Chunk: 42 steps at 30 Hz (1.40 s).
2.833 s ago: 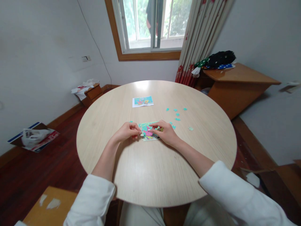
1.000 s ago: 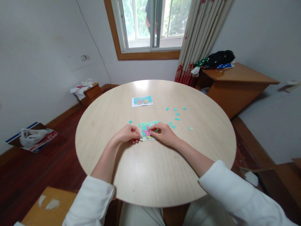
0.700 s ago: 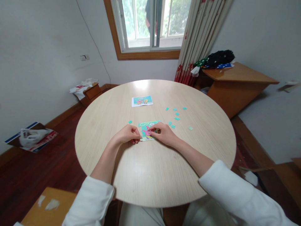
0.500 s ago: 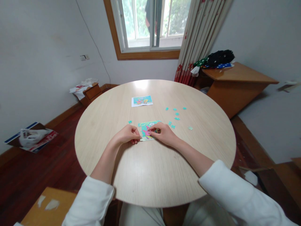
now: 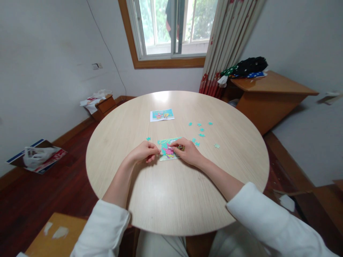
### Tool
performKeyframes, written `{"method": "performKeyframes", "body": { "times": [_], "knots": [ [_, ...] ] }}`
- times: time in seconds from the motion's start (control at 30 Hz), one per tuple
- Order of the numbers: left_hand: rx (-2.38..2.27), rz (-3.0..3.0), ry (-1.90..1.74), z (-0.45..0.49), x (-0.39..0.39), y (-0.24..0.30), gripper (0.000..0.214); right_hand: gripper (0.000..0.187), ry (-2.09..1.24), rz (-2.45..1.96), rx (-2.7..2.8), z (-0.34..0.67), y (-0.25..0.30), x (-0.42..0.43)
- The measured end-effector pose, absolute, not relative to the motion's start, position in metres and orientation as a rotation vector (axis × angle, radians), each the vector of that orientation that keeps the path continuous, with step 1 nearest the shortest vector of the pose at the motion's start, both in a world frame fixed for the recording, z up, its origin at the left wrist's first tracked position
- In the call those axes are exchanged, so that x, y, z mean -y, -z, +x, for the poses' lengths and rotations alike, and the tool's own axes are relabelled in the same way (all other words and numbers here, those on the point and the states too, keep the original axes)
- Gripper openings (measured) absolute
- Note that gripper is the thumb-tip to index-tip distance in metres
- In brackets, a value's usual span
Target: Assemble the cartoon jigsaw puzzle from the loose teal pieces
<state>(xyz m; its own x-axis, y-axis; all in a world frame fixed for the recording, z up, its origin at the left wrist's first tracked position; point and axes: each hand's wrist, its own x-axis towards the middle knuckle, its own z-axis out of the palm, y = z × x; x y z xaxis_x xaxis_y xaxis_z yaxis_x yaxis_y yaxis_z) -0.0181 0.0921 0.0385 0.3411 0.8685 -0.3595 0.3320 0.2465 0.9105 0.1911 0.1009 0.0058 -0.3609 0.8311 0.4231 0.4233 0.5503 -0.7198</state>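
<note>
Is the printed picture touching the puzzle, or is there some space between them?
Apart. The head view shows a strip of tabletop between the printed picture and the puzzle.

The right hand hides much of the right side of a cartoon puzzle, while the view's top edge crops the window and curtain.

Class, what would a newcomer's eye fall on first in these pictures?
Probably the colourful puzzle on the round table, between the left hand and the right hand, which partly covers it. Beyond it lies a printed picture, with loose teal pieces to the right.
</note>
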Motion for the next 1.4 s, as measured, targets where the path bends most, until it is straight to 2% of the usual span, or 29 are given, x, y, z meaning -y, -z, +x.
{"method": "performKeyframes", "body": {
  "times": [0.3, 0.77, 0.9, 1.13, 1.23, 1.4],
  "knots": [
    [-1.121, 1.265, -0.242, -0.018, -0.087, -0.043, 0.023, 0.013, -0.664, -1.027, 1.978, 0.191, -0.007, -0.101],
    [-1.132, 1.205, -0.326, -0.021, -0.091, -0.036, 0.02, 0.013, -0.649, -1.038, 1.961, 0.193, -0.007, -0.102],
    [-1.133, 1.158, -0.515, -0.024, -0.095, -0.037, 0.023, 0.014, -0.623, -1.056, 1.94, 0.195, -0.006, -0.105],
    [-1.159, 0.799, -1.126, -0.028, -0.107, -0.037, 0.02, 0.017, -0.52, -1.142, 1.802, 0.213, -0.011, -0.119],
    [-1.128, 0.654, -1.254, -0.03, -0.111, -0.035, 0.022, 0.018, -0.457, -1.19, 1.725, 0.222, -0.011, -0.126],
    [-1.095, 0.521, -1.352, -0.032, -0.116, -0.03, 0.036, 0.02, -0.415, -1.277, 1.609, 0.24, -0.007, -0.142]
  ]
}}
